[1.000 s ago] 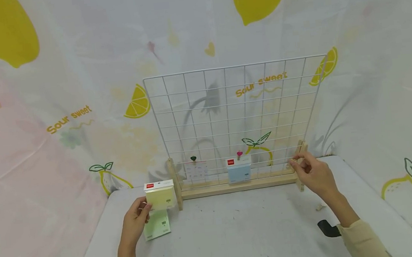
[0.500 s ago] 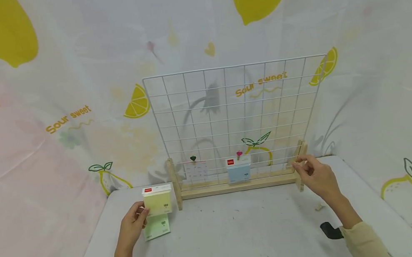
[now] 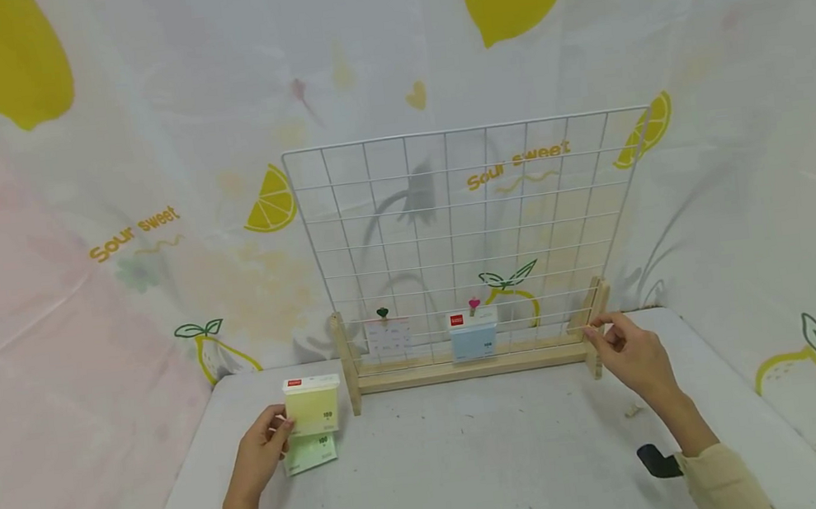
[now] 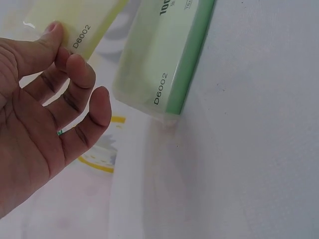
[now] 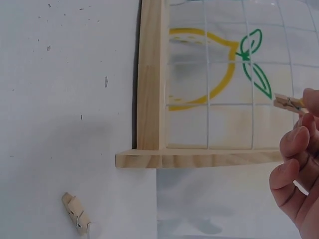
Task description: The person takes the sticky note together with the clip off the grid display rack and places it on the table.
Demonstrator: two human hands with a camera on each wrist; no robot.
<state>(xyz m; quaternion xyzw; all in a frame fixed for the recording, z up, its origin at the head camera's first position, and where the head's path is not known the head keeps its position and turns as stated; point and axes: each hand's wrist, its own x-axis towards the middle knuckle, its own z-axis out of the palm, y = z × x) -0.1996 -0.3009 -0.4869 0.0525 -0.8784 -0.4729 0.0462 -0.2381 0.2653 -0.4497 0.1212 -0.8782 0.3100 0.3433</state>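
My left hand pinches a yellow sticky note pack by its left edge, thumb in front. It hangs in front of a green sticky note pack, partly covering it in the head view. In my right hand, thumb and finger pinch a small wooden clothespin close to the right post of a wire grid rack. A blue sticky note pack hangs low on the grid under a pink heart clothespin. To its left, a pale card hangs from a green heart clothespin.
The rack stands on a wooden base bar at the back of the white table. Another wooden clothespin lies on the table, right of the rack. A lemon-printed cloth rises behind.
My left hand has come down and slightly left with the yellow sticky note pack, now tilted less. The right hand has shifted a little right, away from the grid, holding the clothespin.
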